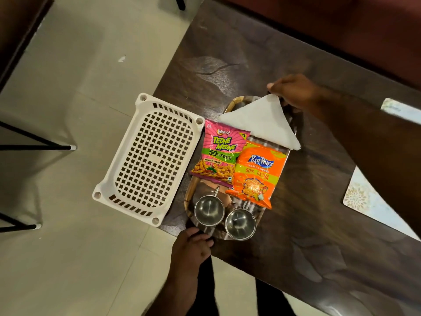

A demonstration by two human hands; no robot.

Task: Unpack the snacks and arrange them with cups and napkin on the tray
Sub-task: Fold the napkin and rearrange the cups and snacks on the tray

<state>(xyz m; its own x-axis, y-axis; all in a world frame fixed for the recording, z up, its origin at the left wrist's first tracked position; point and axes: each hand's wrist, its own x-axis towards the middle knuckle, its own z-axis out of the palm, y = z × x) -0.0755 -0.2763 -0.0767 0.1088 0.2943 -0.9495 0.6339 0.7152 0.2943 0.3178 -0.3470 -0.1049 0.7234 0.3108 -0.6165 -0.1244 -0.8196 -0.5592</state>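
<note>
An oval wooden tray point(191, 187) lies on the dark table. On it sit a pink Bingo Tedhe Medhe packet point(219, 153), an orange Kurkure packet point(258, 173), two steel cups point(209, 210) point(240, 224) at its near end, and a white folded napkin point(262, 120) at its far end. My right hand point(293, 91) pinches the napkin's top corner beside the tray's far rim. My left hand point(192, 244) grips the tray's near rim next to the left cup.
An empty white plastic basket point(148, 156) stands left of the tray, overhanging the table's edge. A patterned placemat point(373, 201) lies at the right. Black chair legs point(36, 147) stand on the tiled floor at the left.
</note>
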